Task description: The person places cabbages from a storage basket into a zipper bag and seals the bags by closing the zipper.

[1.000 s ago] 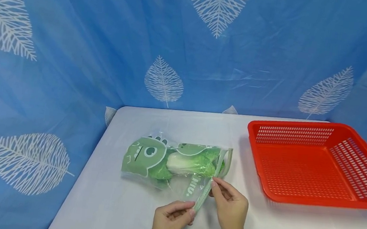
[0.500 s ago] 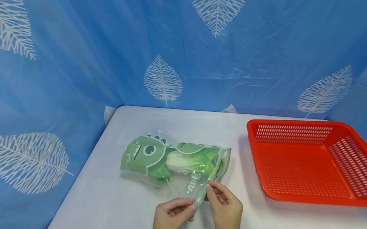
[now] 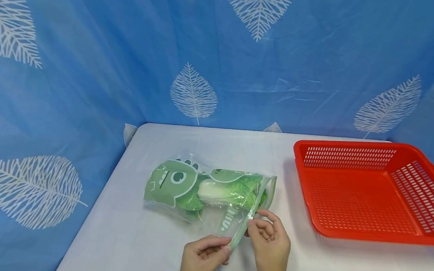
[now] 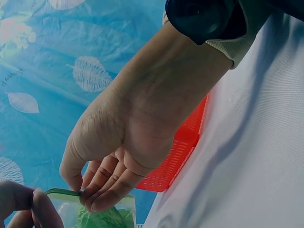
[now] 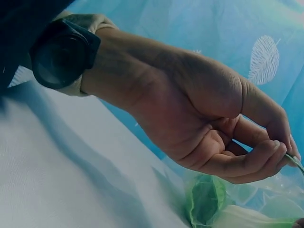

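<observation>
A clear zip bag (image 3: 211, 223) printed with a green cartoon monster lies on the white table, its zip end toward the right. Inside shows a bok choy (image 3: 213, 191) with a white stem and green leaves; a crinkled green piece (image 3: 263, 197) is near the opening. My left hand (image 3: 201, 260) pinches the near corner of the zip strip between thumb and fingers. Farther along the strip, my right hand (image 3: 270, 247) pinches it too. The far part of the bag's mouth stands apart. In the left wrist view, the right hand's fingertips (image 4: 97, 202) meet on the green strip.
A red plastic basket (image 3: 357, 235) with slotted walls stands on the right of the white table (image 3: 118, 240). Blue cloth (image 3: 132, 34) with white leaf prints hangs behind and to the left.
My right hand slid along the strip toward the left hand, then back away a little. The left hand keeps its pinch at the near corner; the bag hardly moved.
</observation>
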The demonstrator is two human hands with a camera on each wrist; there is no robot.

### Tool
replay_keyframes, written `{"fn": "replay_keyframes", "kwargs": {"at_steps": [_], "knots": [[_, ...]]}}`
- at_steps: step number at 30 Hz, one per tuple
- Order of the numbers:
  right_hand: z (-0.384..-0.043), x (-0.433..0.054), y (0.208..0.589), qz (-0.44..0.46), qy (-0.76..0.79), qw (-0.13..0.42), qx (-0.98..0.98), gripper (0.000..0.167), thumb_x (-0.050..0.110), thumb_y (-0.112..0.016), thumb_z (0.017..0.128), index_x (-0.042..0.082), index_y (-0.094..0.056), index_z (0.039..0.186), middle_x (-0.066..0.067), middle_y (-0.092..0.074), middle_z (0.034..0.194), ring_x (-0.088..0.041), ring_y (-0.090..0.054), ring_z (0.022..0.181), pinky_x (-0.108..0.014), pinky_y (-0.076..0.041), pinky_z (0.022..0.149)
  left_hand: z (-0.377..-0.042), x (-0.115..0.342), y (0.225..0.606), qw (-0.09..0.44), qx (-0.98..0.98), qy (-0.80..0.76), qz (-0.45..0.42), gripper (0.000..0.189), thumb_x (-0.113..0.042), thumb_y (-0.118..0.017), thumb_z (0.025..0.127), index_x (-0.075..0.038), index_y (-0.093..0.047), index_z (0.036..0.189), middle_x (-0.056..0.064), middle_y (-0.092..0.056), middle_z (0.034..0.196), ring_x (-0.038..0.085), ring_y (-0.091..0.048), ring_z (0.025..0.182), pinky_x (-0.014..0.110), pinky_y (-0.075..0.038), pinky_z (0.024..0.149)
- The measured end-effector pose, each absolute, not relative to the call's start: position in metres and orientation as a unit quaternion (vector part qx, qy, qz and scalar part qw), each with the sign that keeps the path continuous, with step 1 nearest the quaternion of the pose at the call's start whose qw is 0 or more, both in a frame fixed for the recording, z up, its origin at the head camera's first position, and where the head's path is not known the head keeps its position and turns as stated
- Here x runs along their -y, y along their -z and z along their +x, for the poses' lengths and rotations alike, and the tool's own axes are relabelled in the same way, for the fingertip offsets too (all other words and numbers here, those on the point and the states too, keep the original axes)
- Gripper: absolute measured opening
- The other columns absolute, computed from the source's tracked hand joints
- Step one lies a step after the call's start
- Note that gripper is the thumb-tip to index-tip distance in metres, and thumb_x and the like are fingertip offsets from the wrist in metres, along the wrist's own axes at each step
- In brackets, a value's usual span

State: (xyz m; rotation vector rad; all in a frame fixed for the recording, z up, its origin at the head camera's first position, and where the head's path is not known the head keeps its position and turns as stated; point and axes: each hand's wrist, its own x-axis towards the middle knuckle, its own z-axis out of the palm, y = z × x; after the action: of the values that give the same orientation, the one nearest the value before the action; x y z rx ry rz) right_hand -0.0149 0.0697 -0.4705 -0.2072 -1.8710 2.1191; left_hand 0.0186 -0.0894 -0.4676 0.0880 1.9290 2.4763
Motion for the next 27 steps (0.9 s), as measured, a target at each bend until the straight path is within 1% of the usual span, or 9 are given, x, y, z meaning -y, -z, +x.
{"fn": "replay_keyframes", "kwargs": {"at_steps": [5, 8, 11, 14, 17, 19, 21, 26, 27], "knots": [[-0.017, -0.070, 0.473, -0.077, -0.743, 0.123, 0.654, 0.029, -0.010, -0.070, 0.091, -0.002, -0.070, 0.119, -0.018, -0.072, 0.090, -0.022, -0.072, 0.073, -0.032, -0.061, 0.068, 0.019, 0.090, 0.466, 0.007, -0.622, -0.782, 0.034, 0.022, 0.001, -0.078, 0.086, 0.013, -0.074, 0.103, 0.013, -0.070, 0.087, 0.012, -0.068, 0.070, 0.028, -0.060, 0.065], [-0.019, -0.071, 0.476, -0.074, -0.740, 0.081, 0.663, 0.030, -0.009, -0.068, 0.092, -0.003, -0.070, 0.122, -0.017, -0.072, 0.093, -0.022, -0.072, 0.075, -0.032, -0.061, 0.069, 0.020, 0.092, 0.466, 0.011, -0.628, -0.777, 0.040, 0.021, 0.000, -0.078, 0.086, 0.012, -0.075, 0.103, 0.014, -0.071, 0.086, 0.012, -0.068, 0.070, 0.029, -0.060, 0.065], [-0.020, -0.072, 0.478, -0.072, -0.737, 0.063, 0.669, 0.031, -0.008, -0.067, 0.092, -0.004, -0.069, 0.123, -0.016, -0.071, 0.093, -0.021, -0.072, 0.074, -0.032, -0.061, 0.068, 0.020, 0.093, 0.467, 0.008, -0.626, -0.778, 0.052, 0.019, 0.003, -0.076, 0.088, 0.013, -0.074, 0.104, 0.012, -0.071, 0.086, 0.011, -0.068, 0.070, 0.029, -0.060, 0.064], [-0.018, -0.070, 0.479, -0.066, -0.745, 0.087, 0.658, 0.033, -0.012, -0.065, 0.092, -0.003, -0.060, 0.124, -0.019, -0.070, 0.090, -0.021, -0.071, 0.071, -0.033, -0.061, 0.066, 0.019, 0.094, 0.470, 0.003, -0.617, -0.785, 0.057, 0.018, 0.006, -0.073, 0.089, 0.015, -0.073, 0.105, 0.009, -0.071, 0.085, 0.010, -0.067, 0.070, 0.029, -0.060, 0.064], [-0.015, -0.069, 0.479, -0.054, -0.757, 0.118, 0.640, 0.039, -0.015, -0.063, 0.092, -0.002, -0.042, 0.122, -0.021, -0.069, 0.088, -0.022, -0.071, 0.070, -0.035, -0.061, 0.066, 0.020, 0.094, 0.470, 0.004, -0.612, -0.789, 0.049, 0.019, 0.006, -0.073, 0.089, 0.015, -0.072, 0.105, 0.006, -0.070, 0.085, 0.011, -0.066, 0.069, 0.028, -0.060, 0.065], [-0.014, -0.069, 0.478, -0.043, -0.762, 0.134, 0.632, 0.042, -0.015, -0.063, 0.093, -0.002, -0.034, 0.120, -0.021, -0.068, 0.089, -0.022, -0.071, 0.070, -0.035, -0.061, 0.065, 0.020, 0.093, 0.469, 0.007, -0.613, -0.789, 0.043, 0.018, 0.007, -0.073, 0.089, 0.015, -0.072, 0.105, 0.005, -0.070, 0.085, 0.011, -0.066, 0.069, 0.028, -0.060, 0.064], [-0.013, -0.069, 0.476, -0.033, -0.762, 0.152, 0.629, 0.042, -0.015, -0.063, 0.093, -0.002, -0.032, 0.119, -0.021, -0.068, 0.090, -0.021, -0.070, 0.070, -0.033, -0.060, 0.064, 0.021, 0.093, 0.467, 0.008, -0.614, -0.788, 0.040, 0.018, 0.007, -0.073, 0.088, 0.015, -0.072, 0.104, 0.006, -0.070, 0.084, 0.011, -0.066, 0.068, 0.027, -0.059, 0.064], [-0.016, -0.075, 0.469, -0.015, -0.756, 0.192, 0.625, 0.042, -0.018, -0.061, 0.092, -0.008, -0.034, 0.122, -0.022, -0.067, 0.089, -0.021, -0.068, 0.068, -0.031, -0.058, 0.061, 0.023, 0.091, 0.463, 0.002, -0.625, -0.779, 0.049, 0.018, 0.003, -0.076, 0.087, 0.013, -0.074, 0.102, 0.014, -0.069, 0.084, 0.011, -0.066, 0.068, 0.028, -0.060, 0.063], [-0.017, -0.076, 0.468, -0.016, -0.756, 0.196, 0.624, 0.041, -0.018, -0.061, 0.092, -0.008, -0.035, 0.122, -0.022, -0.067, 0.089, -0.021, -0.068, 0.067, -0.031, -0.058, 0.060, 0.023, 0.090, 0.462, 0.000, -0.626, -0.778, 0.052, 0.017, 0.005, -0.076, 0.086, 0.013, -0.074, 0.101, 0.013, -0.070, 0.084, 0.011, -0.066, 0.068, 0.028, -0.060, 0.063]]}}
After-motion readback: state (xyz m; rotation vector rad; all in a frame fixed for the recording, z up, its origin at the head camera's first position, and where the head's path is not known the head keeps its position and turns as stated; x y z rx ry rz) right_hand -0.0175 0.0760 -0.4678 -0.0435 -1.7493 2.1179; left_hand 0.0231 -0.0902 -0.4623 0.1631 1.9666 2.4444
